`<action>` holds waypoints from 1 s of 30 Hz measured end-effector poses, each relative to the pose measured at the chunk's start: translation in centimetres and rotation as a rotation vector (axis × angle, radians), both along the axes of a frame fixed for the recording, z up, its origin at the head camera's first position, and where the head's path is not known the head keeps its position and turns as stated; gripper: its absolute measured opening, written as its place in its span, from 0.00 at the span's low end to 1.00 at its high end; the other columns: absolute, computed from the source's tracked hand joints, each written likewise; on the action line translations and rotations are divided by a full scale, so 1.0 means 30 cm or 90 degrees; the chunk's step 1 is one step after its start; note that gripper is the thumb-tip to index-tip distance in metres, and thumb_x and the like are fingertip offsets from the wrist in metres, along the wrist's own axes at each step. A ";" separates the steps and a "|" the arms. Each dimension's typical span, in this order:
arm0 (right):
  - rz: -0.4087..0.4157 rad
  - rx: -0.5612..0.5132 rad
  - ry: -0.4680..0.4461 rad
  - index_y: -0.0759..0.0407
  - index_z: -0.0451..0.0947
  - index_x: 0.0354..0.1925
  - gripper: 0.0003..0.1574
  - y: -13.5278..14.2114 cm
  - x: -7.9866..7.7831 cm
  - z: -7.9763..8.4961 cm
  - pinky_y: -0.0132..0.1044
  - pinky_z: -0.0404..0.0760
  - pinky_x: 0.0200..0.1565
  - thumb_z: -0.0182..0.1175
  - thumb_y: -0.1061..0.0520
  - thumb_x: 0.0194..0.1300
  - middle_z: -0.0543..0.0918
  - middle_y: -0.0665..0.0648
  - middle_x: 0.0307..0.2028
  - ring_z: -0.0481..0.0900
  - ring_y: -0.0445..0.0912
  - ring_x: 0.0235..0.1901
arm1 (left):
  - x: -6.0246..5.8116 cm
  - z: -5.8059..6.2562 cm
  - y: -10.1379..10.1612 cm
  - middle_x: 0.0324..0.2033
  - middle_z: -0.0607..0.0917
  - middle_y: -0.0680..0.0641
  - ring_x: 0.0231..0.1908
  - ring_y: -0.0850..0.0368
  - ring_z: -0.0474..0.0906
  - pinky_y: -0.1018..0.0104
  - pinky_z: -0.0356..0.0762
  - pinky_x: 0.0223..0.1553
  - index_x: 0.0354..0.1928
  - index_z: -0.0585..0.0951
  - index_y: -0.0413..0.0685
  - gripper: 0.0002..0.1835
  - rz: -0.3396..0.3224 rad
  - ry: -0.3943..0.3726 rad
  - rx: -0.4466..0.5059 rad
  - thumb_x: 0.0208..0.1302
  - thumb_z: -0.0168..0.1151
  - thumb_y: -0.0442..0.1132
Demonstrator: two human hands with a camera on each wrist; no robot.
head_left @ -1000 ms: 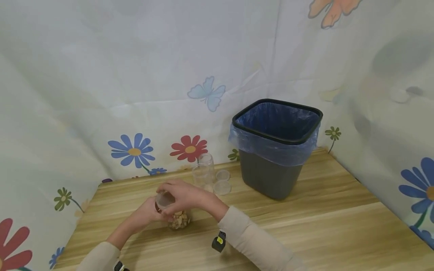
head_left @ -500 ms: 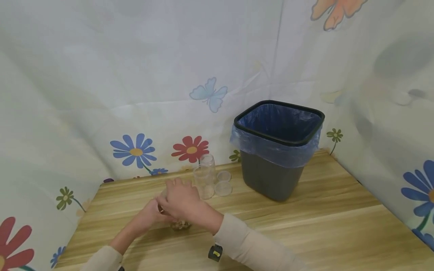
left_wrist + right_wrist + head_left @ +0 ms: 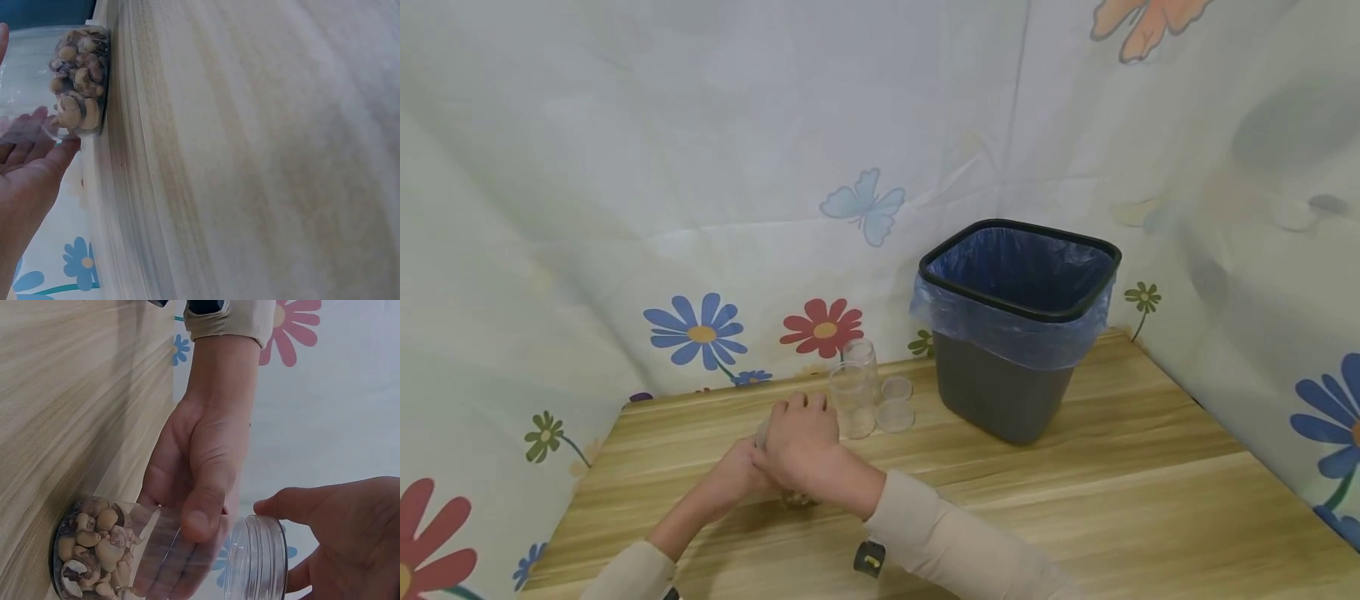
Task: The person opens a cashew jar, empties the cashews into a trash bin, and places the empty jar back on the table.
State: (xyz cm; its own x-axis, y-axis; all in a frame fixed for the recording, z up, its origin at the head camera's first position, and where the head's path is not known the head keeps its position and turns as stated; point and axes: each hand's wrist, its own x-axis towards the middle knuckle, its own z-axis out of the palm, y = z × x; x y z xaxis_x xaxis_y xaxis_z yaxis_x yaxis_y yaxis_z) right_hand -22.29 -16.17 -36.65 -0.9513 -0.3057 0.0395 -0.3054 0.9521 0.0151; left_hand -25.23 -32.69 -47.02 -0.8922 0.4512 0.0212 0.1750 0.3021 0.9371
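Between both hands stands a clear plastic jar (image 3: 244,562), its lower part filled with mixed nuts (image 3: 103,550), cashews among them. My left hand (image 3: 741,477) grips the jar's side, thumb across the wall and fingers behind it. From above, my right hand (image 3: 801,442) covers the mouth, its thumb and fingers curled around the rim of a clear lid (image 3: 284,550). In the right wrist view the screw threads show below that edge. The left wrist view has the nuts (image 3: 81,78) at the jar's base, close to the tabletop. Most of the lid is hidden.
Two clear jars (image 3: 852,400) stand behind the right hand, with two loose round lids (image 3: 896,415) beside them. A grey bin (image 3: 1003,383) with a blue liner is at the table's back right. Flower-printed cloth surrounds the wooden table (image 3: 1037,517).
The right hand has brought the translucent lid down over the jar's mouth and turned, its knuckles now on top. The left hand has kept its grip on the jar.
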 end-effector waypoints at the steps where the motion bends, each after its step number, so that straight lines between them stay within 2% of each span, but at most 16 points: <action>1: 0.008 0.004 -0.003 0.53 0.77 0.60 0.44 0.002 -0.002 0.003 0.43 0.77 0.50 0.53 0.22 0.66 0.78 0.54 0.50 0.72 0.51 0.51 | 0.001 0.001 -0.001 0.48 0.82 0.47 0.46 0.60 0.80 0.66 0.81 0.47 0.61 0.73 0.31 0.30 0.002 -0.003 -0.005 0.58 0.73 0.33; 8: 0.066 0.006 -0.004 0.53 0.78 0.58 0.39 0.023 -0.014 0.009 0.41 0.79 0.47 0.55 0.26 0.67 0.78 0.52 0.48 0.71 0.51 0.50 | 0.000 0.010 -0.001 0.49 0.81 0.43 0.46 0.58 0.79 0.65 0.82 0.46 0.63 0.71 0.30 0.33 0.008 -0.014 -0.025 0.58 0.73 0.34; 12: 0.086 -0.004 -0.006 0.52 0.78 0.57 0.38 0.032 -0.022 0.004 0.39 0.80 0.43 0.57 0.26 0.66 0.77 0.51 0.47 0.71 0.50 0.48 | -0.003 0.007 0.003 0.47 0.82 0.42 0.45 0.57 0.80 0.65 0.82 0.45 0.61 0.72 0.29 0.33 0.017 -0.013 -0.023 0.56 0.75 0.34; 17: 0.114 -0.016 -0.009 0.51 0.79 0.55 0.34 0.044 -0.034 -0.002 0.38 0.80 0.40 0.60 0.29 0.64 0.77 0.50 0.45 0.70 0.49 0.46 | -0.008 0.002 0.005 0.51 0.82 0.43 0.48 0.54 0.80 0.63 0.82 0.48 0.64 0.73 0.34 0.36 0.023 -0.034 -0.022 0.55 0.78 0.38; 23: 0.171 -0.020 -0.008 0.49 0.81 0.55 0.33 0.064 -0.050 0.003 0.36 0.76 0.46 0.62 0.29 0.63 0.78 0.49 0.46 0.71 0.45 0.46 | -0.009 0.004 0.010 0.52 0.83 0.44 0.50 0.52 0.80 0.61 0.81 0.50 0.65 0.73 0.38 0.38 0.030 -0.059 -0.028 0.54 0.80 0.40; 30: 0.250 -0.037 -0.012 0.48 0.78 0.64 0.38 0.104 -0.074 0.005 0.35 0.74 0.55 0.61 0.30 0.65 0.79 0.49 0.55 0.72 0.45 0.54 | -0.010 0.000 0.012 0.54 0.82 0.42 0.52 0.50 0.79 0.60 0.81 0.50 0.64 0.73 0.36 0.37 0.030 -0.061 -0.021 0.54 0.79 0.38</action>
